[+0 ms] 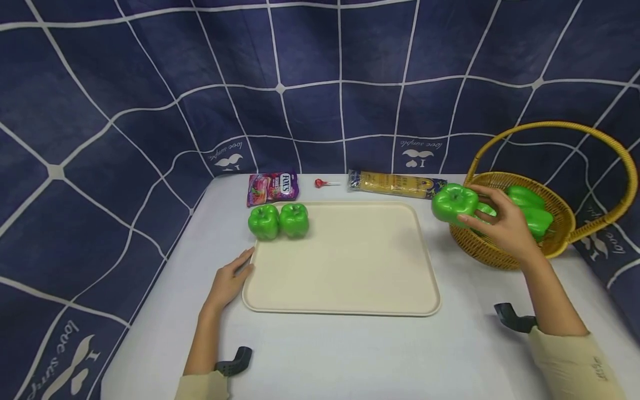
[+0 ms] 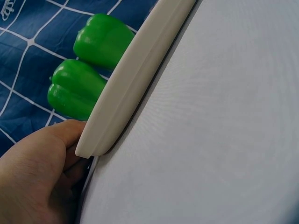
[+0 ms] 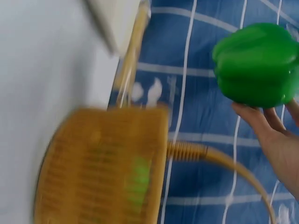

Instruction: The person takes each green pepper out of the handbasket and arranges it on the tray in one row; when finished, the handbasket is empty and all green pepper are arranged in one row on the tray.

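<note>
Right hand [image 1: 504, 223]: fingers clamped on green bell pepper [image 1: 454, 202]!
Left hand [image 1: 230, 284]: fingers lay apart, touching tray [image 1: 345, 266].
Pepper: glossy skin might've caused a slip!

Dark blue cloth [image 1: 310, 50] behind a white table [image 1: 350, 355].
The cloth hangs beyond the fingers [image 1: 243, 258] and at both sides, with white lines [image 1: 341, 82] (also moustache prints [image 1: 419, 153]); the table spreads below the fingers.

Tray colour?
Plain cream; the tray shows best in the head view.
</note>
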Tool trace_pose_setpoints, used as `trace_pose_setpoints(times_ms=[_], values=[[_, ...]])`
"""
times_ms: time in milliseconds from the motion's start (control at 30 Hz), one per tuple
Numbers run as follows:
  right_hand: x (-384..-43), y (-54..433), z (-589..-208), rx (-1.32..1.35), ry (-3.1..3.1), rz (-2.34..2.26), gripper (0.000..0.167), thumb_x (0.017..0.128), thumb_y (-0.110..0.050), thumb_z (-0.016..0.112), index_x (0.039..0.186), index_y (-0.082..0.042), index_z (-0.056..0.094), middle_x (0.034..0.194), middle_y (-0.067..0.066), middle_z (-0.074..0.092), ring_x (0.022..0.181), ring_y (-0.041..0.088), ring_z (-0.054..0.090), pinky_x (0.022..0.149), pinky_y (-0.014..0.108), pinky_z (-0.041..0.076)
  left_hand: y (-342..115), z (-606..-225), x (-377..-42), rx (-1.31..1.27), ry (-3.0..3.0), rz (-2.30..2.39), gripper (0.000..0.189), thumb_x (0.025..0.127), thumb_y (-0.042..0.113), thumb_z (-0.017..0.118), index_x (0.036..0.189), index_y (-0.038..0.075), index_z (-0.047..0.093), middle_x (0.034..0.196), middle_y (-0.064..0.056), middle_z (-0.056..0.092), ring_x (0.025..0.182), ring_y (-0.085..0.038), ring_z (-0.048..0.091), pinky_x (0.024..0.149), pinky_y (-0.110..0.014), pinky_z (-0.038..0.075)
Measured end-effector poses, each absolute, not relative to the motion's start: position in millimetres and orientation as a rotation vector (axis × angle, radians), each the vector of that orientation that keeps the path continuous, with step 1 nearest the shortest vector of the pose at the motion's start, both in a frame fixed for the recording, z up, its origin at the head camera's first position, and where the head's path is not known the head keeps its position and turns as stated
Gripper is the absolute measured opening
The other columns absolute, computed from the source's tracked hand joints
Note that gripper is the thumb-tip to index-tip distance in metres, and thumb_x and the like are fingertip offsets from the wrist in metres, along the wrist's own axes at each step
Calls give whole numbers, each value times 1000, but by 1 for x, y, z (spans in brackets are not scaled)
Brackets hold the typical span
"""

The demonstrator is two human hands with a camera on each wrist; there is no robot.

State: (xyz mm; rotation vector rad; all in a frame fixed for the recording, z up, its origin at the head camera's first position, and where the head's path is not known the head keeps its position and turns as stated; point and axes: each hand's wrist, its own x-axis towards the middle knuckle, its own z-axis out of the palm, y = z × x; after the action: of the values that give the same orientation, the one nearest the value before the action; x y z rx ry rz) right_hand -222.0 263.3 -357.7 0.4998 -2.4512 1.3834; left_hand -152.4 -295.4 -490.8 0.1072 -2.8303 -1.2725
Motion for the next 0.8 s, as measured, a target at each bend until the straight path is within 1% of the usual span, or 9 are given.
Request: trace_pose_setpoints(times_ms=[67,167,300,400,533,667,800], values=[[-224,246,-354,543,-2440,1422,63,77,2,72,134,-4,45,119,-2,44,105,5,47,83,9,45,-296,-491,-152,111,-2835,-1271,47,95,31,50,140,20,41,144,-9,35,134,-30,29,109,-49,22],[-224,217,-347,601,-2452,1475,62,79,1,71,134,-2,44,120,4,44,108,12,47,87,15,46,-296,-491,-152,115,-2837,-1268,47,95,31,50,140,20,41,144,-9,35,134,-30,29,109,-49,22],[-227,179,-343,724,-2472,1551,60,80,2,69,133,5,40,124,15,42,114,30,46,94,29,45,-296,-490,-152,107,-2833,-1277,46,96,30,50,140,20,42,144,-8,36,133,-30,29,110,-48,22],[-234,155,-348,820,-2490,1607,58,82,1,67,133,8,39,128,21,40,118,38,43,96,39,43,-296,-489,-152,101,-2824,-1287,46,95,29,50,139,19,42,144,-9,36,133,-30,30,110,-48,22],[-245,128,-358,914,-2552,1633,56,87,-5,63,136,6,37,134,24,38,122,42,40,96,47,43,-296,-490,-151,93,-2831,-1265,46,95,31,50,140,20,42,144,-8,36,133,-29,30,110,-47,23],[-254,108,-371,986,-2619,1636,55,90,-8,60,137,6,34,138,25,34,123,44,39,99,49,40,-297,-492,-152,101,-2837,-1253,46,95,31,50,140,21,42,144,-6,37,133,-27,30,110,-46,24],[-264,94,-386,1006,-2673,1654,55,92,-10,58,138,7,32,138,26,33,123,44,39,101,52,36,-297,-492,-152,96,-2832,-1262,46,95,31,50,140,21,42,144,-6,36,133,-27,30,109,-47,24]])
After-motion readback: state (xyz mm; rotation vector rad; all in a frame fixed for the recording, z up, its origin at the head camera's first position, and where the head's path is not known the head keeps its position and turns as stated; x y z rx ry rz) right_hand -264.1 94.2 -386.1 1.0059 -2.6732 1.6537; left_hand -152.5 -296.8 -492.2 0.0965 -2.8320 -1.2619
